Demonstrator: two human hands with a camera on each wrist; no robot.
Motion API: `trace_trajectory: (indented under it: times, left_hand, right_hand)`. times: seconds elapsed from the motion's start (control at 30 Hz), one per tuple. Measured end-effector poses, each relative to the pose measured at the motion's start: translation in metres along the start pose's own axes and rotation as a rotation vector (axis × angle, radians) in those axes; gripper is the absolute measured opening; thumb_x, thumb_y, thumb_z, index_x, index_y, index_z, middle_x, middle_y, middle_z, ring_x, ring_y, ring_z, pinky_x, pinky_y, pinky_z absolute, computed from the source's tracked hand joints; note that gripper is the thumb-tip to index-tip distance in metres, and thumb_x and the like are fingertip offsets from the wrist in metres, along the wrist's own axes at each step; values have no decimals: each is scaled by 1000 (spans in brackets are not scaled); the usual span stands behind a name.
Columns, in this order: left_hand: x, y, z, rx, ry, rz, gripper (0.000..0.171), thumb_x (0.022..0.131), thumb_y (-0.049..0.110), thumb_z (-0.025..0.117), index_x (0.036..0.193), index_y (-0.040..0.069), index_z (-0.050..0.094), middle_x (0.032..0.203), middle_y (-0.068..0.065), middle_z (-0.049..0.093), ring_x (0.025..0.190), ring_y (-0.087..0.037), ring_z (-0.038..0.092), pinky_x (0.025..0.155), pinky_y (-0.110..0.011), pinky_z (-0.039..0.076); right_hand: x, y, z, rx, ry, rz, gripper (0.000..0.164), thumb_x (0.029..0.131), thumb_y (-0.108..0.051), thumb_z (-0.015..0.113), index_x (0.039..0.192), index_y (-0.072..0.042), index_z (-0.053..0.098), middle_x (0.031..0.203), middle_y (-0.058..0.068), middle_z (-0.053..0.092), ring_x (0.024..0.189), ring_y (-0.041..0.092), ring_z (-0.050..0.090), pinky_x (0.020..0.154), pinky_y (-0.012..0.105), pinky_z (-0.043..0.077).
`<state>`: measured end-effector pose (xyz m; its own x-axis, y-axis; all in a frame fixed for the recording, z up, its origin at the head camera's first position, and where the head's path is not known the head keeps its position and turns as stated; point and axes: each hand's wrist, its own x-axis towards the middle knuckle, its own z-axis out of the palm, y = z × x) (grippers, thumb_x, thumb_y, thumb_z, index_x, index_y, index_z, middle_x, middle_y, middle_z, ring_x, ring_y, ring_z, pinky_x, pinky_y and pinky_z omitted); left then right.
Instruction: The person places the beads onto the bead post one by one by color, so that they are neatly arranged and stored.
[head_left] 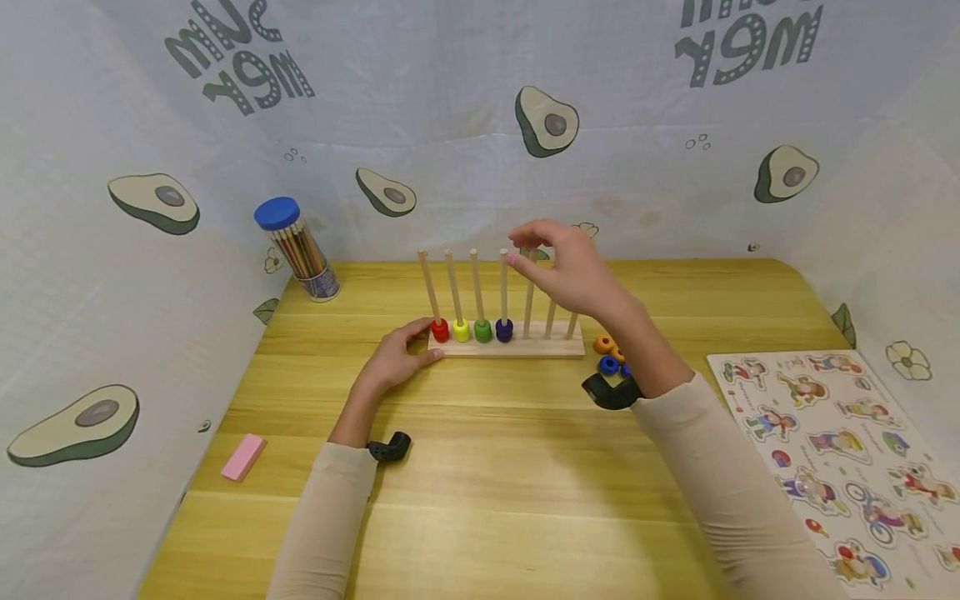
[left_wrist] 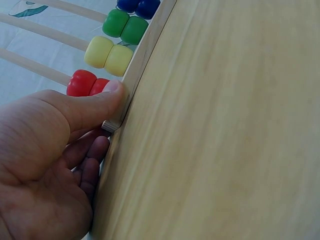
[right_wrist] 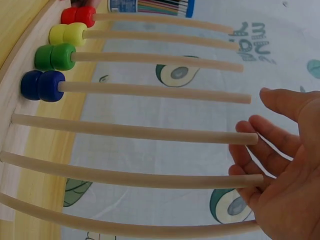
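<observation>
A wooden bead rack stands on the table with a row of upright pegs. Its four leftmost pegs carry red beads, yellow beads, green beads and dark blue beads, two per peg; the pegs to the right are bare. My left hand grips the left end of the base, thumb on the front and fingers behind. Up at the peg tops, my right hand holds nothing, its thumb and fingers spread apart. Loose orange beads and blue beads lie right of the rack, partly hidden by the right wrist.
A blue-lidded jar of coloured pencils stands at the back left. Nearer on that side lies a pink block. A picture puzzle board covers the right side, and a printed cloth hangs behind the table.
</observation>
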<state>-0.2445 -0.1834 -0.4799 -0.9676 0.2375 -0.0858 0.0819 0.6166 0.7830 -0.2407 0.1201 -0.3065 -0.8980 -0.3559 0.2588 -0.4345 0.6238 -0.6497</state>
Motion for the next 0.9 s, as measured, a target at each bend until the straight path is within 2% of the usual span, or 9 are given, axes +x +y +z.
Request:
trace_trajectory:
  times: [0.3,0.5,0.6,0.67,0.77,0.9]
  left_hand:
    - [0,0,1,3,0,5,66,95,32,76,154,18,50,146,-13,60,141,-35,49,123,-56,32]
    - [0,2,1,13,1,5,67,96,34,75,155,19,49,148,-14,58,143,-35,48,123,-56,31]
    - [0,3,1,16,1,3,68,95,34,75,156,19,48,149,-14,57,144,-35,47,124,-56,31]
    - [-1,3,1,15,0,-1,68,95,34,76,156,19,48,149,-14,57,145,-35,46,124,-56,31]
    - [-1,3,0,15,-4,-5,68,95,34,75,156,19,48,149,-14,57,145,-35,46,124,-56,31]
    - [0,3,0,10,-7,-8,68,95,34,76,156,20,48,149,-14,57,144,-35,46,123,-56,31]
  right_hand:
    - [-19,4,-16,30,91,-29,40,102,-29,67,135,-6,64,131,13,67,124,31,57,106,53,44]
    - [-43,19,-30,97,215,-11,36,101,-22,68,132,-5,65,131,15,65,124,30,56,109,53,41]
    - [-58,31,-35,97,273,21,35,102,-22,67,132,-5,66,132,15,65,124,30,57,111,52,41]
    - [-68,39,-37,86,307,53,36,102,-25,67,132,-5,66,131,14,66,124,29,58,111,47,42]
    - [-83,50,-37,64,333,103,39,102,-30,66,132,-5,66,131,12,66,123,28,58,107,31,42]
    - [-105,68,-35,40,309,160,42,102,-34,66,132,-5,65,130,12,66,122,28,58,99,21,39]
